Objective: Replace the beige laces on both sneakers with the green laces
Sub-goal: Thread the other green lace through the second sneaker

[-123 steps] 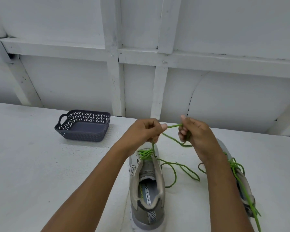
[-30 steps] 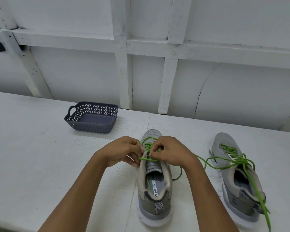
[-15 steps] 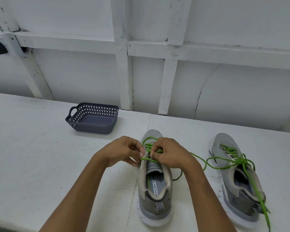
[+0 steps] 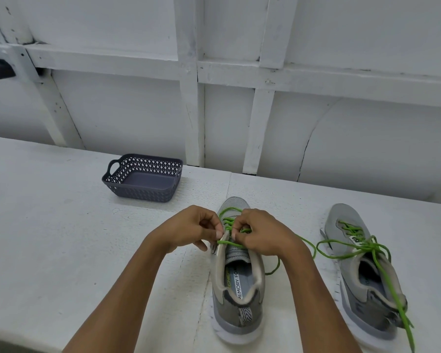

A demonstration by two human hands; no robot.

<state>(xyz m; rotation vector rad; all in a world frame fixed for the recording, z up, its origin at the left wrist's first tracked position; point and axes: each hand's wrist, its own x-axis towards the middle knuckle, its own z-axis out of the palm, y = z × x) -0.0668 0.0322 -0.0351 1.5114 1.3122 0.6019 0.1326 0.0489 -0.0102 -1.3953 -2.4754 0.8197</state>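
Both hands at centre sneaker (image 4: 239, 304) top eyelets: left hand (image 4: 189, 231) and right hand (image 4: 264, 236) fingers (image 4: 236, 231) pinching green lace (image 4: 230, 243) between them. Second sneaker (image 4: 362, 284) green-laced at right; basket (image 4: 143, 193) behind on surface (image 4: 61, 238).

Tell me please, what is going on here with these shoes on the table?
A person is threading a green lace through the left sneaker on the white table. The left hand and the right hand both pinch it at the upper eyelets, with their fingers curled. The right sneaker already carries a second lace, also green, with loose ends trailing. No beige lace is in view. A dark basket stands farther back on the left.
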